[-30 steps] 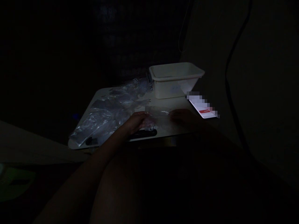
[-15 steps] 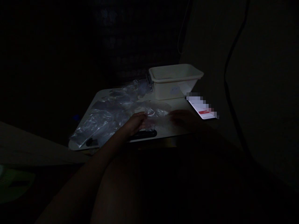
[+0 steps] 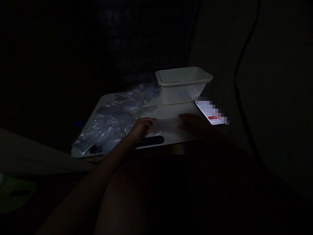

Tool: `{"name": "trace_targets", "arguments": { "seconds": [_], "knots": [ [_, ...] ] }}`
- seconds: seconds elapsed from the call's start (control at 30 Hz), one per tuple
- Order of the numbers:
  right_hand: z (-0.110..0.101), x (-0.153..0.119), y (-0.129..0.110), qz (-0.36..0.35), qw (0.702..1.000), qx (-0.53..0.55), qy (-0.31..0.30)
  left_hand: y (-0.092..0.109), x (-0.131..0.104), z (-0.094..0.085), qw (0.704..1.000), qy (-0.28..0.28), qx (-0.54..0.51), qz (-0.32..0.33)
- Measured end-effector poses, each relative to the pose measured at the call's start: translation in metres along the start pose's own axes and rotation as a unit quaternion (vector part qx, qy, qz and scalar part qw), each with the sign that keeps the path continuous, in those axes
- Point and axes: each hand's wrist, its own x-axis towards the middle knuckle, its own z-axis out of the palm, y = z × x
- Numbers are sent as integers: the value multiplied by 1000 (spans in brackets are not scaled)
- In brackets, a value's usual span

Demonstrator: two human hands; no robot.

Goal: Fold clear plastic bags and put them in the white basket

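In the dim head view, a clear plastic bag (image 3: 168, 125) is stretched between my two hands above the near part of a small white table (image 3: 168, 111). My left hand (image 3: 144, 127) is closed on the bag's left end, thumb and fingers pinched together. Dark and slightly blurred, my right hand (image 3: 192, 123) is closed at the bag's right end. The bag looks flat and folded into a narrow strip. A heap of crinkled clear plastic bags (image 3: 105, 125) covers the table's left side, close to my left hand.
At the table's back right stands a white plastic bin (image 3: 184, 93). A lit phone (image 3: 211, 112) lies by the right edge. The table's near edge has a dark handle slot (image 3: 153, 141). A black cable (image 3: 237, 85) hangs along the right wall.
The bag between my hands has gone from loose and crumpled to a flatter, narrower strip. My right hand has lifted slightly; my left has barely moved.
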Motion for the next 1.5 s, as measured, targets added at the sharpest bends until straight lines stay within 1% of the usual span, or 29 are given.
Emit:
{"name": "trace_targets", "arguments": {
  "seconds": [0.07, 0.1, 0.13, 0.17, 0.2, 0.27, 0.3, 0.33, 0.4, 0.47, 0.5, 0.53, 0.63, 0.67, 0.73, 0.8, 0.9, 1.0, 1.13, 1.3, 1.5],
  "knots": [
    [-1, 1, 1, -1, 998, 52, 28, -4, 3, -2, 996, 43, 66, 35],
    [-1, 2, 1, -9, 996, 72, 46, -5, 5, -4, 989, 64, 120, 63],
    [-1, 3, 1, -21, 994, 81, 63, -6, 6, -5, 974, 83, 184, 100],
    [-2, 4, 2, -37, 993, 77, 79, -7, 6, -7, 951, 99, 255, 146],
    [-2, 6, 2, -53, 992, 67, 98, -7, 6, -8, 919, 107, 328, 193],
    [-2, 9, 4, -83, 988, 7, 130, -5, 4, -8, 844, 92, 457, 265],
    [-2, 10, 4, -96, 985, -38, 142, -4, 2, -7, 808, 75, 511, 283],
    [-2, 12, 5, -107, 980, -79, 150, -3, 0, -5, 775, 53, 560, 288],
    [-1, 12, 5, -135, 965, -166, 152, -2, -4, 0, 720, 12, 638, 271],
    [4, 11, 2, -170, 938, -264, 146, -2, -7, 4, 678, -5, 695, 239],
    [8, 10, 1, -190, 919, -317, 136, -2, -8, 6, 662, -9, 715, 224],
    [14, 9, -2, -212, 894, -376, 122, -2, -9, 7, 648, -11, 731, 213],
    [35, 10, -8, -271, 820, -502, 36, -4, -12, 7, 617, -5, 762, 198],
    [43, 11, -10, -283, 797, -533, 0, -4, -13, 6, 608, -1, 769, 196],
    [54, 15, -11, -279, 764, -580, -45, -5, -15, 4, 595, 5, 781, 189],
    [60, 19, -9, -259, 743, -614, -63, -5, -16, 2, 587, 10, 789, 180],
    [60, 21, -4, -237, 725, -644, -70, -4, -17, -1, 585, 14, 793, 170],
    [59, 20, -1, -237, 717, -651, -78, -5, -15, -1, 593, 7, 786, 173],
    [65, 16, -4, -252, 713, -646, -104, -9, -13, 2, 602, -9, 777, 187],
    [72, 14, -2, -253, 702, -655, -121, -14, -11, 2, 604, -18, 776, 179],
    [69, 13, 5, -255, 696, -660, -123, -14, -10, -2, 597, -31, 784, 169]
  ]
}}
